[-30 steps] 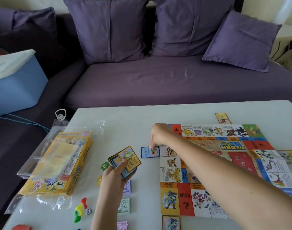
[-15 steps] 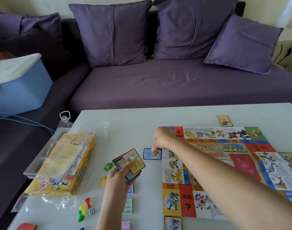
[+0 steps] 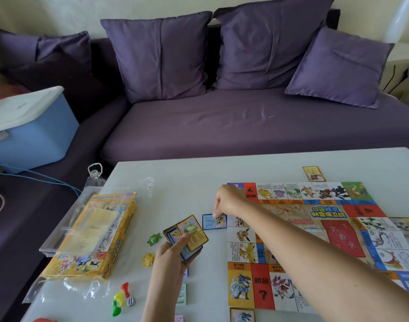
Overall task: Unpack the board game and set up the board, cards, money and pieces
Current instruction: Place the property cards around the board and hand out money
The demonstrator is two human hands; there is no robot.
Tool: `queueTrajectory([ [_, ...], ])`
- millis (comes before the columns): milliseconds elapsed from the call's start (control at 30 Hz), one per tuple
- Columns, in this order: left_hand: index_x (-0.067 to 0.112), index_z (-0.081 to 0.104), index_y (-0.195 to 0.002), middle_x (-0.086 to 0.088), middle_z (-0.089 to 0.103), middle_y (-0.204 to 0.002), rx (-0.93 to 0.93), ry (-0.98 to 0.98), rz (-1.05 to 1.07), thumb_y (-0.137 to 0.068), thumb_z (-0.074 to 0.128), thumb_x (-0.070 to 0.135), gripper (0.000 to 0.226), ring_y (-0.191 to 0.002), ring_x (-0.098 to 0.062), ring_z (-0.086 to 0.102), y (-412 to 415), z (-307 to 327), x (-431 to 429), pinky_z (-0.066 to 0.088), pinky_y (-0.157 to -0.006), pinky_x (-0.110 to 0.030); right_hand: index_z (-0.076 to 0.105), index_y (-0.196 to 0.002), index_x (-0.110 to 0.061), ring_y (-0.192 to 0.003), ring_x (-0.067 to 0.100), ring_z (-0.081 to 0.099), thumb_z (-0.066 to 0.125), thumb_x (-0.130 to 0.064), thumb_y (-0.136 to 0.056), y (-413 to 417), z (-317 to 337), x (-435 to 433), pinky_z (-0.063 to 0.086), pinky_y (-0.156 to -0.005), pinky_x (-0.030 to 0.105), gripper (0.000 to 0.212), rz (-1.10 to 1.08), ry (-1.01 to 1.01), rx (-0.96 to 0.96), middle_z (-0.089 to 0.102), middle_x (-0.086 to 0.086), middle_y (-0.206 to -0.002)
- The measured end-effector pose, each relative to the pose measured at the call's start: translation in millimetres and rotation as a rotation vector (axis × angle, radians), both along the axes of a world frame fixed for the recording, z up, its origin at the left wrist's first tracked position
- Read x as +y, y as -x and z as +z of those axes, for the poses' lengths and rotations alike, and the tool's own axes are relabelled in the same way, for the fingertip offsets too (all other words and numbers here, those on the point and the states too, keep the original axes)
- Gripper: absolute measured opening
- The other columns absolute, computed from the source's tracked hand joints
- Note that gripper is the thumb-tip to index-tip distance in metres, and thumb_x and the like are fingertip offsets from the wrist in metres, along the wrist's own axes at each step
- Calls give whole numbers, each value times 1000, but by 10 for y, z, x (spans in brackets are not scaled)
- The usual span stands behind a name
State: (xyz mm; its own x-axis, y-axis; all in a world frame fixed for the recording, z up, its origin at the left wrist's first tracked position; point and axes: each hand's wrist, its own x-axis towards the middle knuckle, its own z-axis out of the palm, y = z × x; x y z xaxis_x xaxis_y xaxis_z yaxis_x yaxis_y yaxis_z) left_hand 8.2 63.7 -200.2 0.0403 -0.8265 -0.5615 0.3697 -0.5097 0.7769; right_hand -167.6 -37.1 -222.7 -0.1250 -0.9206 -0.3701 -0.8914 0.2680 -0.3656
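Two hands: left hand [image 3: 172,255] fingers curl round a fanned card stack [image 3: 191,235]; right hand [image 3: 229,201] fingers [image 3: 216,213] seemingly pinch a blue-bordered card [image 3: 214,222].

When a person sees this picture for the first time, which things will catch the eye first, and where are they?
The colourful game board covers the right side of the white table, with a purple sofa behind. At the board's left edge the right hand pinches a blue card, while the left hand grips a stack of cards. A yellow game box in clear wrap lies on the table's left.
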Motion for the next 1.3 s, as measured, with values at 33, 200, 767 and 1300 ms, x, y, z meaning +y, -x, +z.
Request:
queueTrajectory([
  [33,-4,53,-88,-19,62,-87,-1,-4,-1,-90,55,-3,3,-79,-30,62,3,11,3,58,-51,-33,74,-91,-11,-95,20,64,81,-34,-73,-2,-2,7,40,-95,38,30,1,6,-10,73,0,-91],
  [200,-3,54,-91,-20,62,-90,-1,2,-7,-91,53,-3,1,-81,-30,61,10,62,31,57,-47,-31,74,-87,-9,-86,14,67,79,-25,-76,-8,3,99,51,-83,32,20,36,83,-45,74,0,-91],
  [767,-11,62,-92,-25,70,-90,-134,273,-412,-72,74,14,34,-77,-27,71,816,239,-47,58,-64,-31,56,-108,-31,-68,6,63,72,-13,-82,802,1057,1081,52,-71,30,35,194,311,-465,66,-7,-89],
  [1300,1,61,-79,-12,66,-78,-218,303,-449,-84,68,18,20,-73,-23,65,1601,218,-376,56,-64,-30,76,-80,-19,-60,9,61,71,-26,-84,1679,809,1042,48,-58,24,10,-29,268,-394,71,-6,-69],
])
